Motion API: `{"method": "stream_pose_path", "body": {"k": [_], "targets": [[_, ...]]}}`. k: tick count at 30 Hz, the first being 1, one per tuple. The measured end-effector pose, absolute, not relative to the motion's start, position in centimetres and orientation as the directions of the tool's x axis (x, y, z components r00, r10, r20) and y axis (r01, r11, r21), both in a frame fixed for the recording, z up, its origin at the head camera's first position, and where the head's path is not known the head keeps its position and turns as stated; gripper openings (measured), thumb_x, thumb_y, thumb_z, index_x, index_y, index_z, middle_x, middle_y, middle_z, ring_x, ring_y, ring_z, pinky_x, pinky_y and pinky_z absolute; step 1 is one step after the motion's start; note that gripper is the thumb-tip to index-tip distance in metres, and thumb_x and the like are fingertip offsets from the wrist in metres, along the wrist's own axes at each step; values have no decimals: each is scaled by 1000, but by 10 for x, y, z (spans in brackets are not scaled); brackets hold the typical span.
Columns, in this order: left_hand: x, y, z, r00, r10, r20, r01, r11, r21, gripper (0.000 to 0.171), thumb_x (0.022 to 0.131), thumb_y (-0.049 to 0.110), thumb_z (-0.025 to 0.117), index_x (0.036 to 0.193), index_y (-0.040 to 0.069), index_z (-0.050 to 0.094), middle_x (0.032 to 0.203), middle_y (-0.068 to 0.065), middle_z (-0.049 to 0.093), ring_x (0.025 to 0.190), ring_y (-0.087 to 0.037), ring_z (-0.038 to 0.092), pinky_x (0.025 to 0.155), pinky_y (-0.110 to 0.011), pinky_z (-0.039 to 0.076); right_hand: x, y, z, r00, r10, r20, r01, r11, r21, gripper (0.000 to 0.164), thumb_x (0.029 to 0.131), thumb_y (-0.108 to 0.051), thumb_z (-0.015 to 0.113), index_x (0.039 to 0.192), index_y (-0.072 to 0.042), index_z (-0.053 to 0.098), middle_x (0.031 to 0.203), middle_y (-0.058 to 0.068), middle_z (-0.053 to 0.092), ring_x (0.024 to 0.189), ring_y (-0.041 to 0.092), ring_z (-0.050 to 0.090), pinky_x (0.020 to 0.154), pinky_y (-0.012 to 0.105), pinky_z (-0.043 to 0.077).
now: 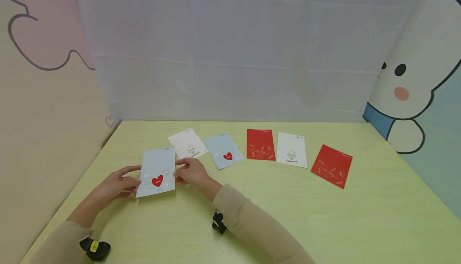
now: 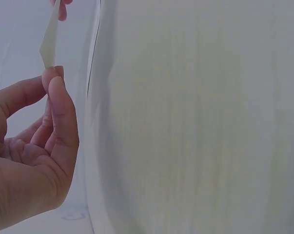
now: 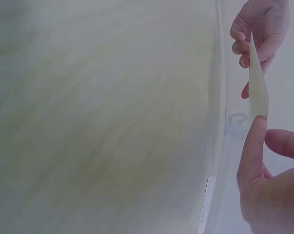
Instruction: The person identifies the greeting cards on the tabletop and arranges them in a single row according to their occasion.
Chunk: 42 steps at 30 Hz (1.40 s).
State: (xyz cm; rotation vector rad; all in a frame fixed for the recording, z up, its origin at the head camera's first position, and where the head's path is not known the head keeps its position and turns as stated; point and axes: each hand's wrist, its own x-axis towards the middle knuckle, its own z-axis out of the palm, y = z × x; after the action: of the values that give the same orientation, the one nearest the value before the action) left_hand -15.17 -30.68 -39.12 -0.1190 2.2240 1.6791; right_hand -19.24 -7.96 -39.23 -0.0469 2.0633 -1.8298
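A pale blue card printed with a red winged heart is held up at the left, its lower edge lifted off the table. My left hand pinches its left edge low down; the left wrist view shows the same card edge-on above the thumb and fingertip. At the opposite edge, my right hand grips the card with the fingers bent. Seen thin from the right wrist, the card spans between both hands. Just behind it lies a white card with a gold diamond drawing, partly covered.
Farther right on the pale yellow-green table lie another blue heart card, a red card, a second white diamond card and a tilted red card. A white cloth hangs along the back edge.
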Motion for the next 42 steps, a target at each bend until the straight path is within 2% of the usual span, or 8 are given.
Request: {"method": "stream_pose_path", "body": {"k": [7,14,23,28,33,42], "targets": [[-145,-308,-386,-923,197,-331,-257,326,910,70,84,9,59,137,-2,15,76,-7,59,65,-17,55,61,-31,49,-181,-78,-386,-926,-271,-262,213,198,-957,30,75,6,62,102,-8,58,71,6,55,50,18,58,51,29,50],[-137,-312,-385,-917,240,-318,-226,343,912,71,82,10,62,136,-4,17,77,-6,59,66,-17,56,63,-32,49,-172,-77,-385,-915,-295,-276,219,214,-952,30,76,7,61,102,-6,57,70,6,56,50,19,58,51,30,50],[-131,-323,-387,-908,291,-301,-191,351,917,63,81,12,63,128,-6,26,77,-8,59,63,-17,56,59,-30,49,-164,-83,-392,-905,-326,-273,204,230,-952,28,75,9,62,100,-2,57,68,5,56,53,20,60,50,28,50],[-129,-327,-386,-898,323,-298,-170,370,913,60,83,12,61,126,-9,25,78,-9,58,62,-17,55,57,-31,49,-160,-83,-394,-889,-366,-276,186,262,-947,28,75,8,62,102,1,57,67,4,57,54,19,60,51,27,50],[-129,-329,-388,-890,322,-322,-179,402,898,61,83,13,61,127,-9,26,79,-9,58,62,-17,55,57,-30,49,-158,-84,-393,-868,-399,-296,182,298,-937,31,75,7,63,104,2,57,66,3,58,55,20,61,52,26,49],[-133,-335,-394,-886,296,-358,-189,475,860,57,83,12,60,126,-9,29,81,-8,57,62,-19,56,56,-31,49,-156,-90,-392,-834,-409,-370,263,295,-918,33,73,9,63,105,4,56,66,5,58,60,23,63,51,28,50]]}}
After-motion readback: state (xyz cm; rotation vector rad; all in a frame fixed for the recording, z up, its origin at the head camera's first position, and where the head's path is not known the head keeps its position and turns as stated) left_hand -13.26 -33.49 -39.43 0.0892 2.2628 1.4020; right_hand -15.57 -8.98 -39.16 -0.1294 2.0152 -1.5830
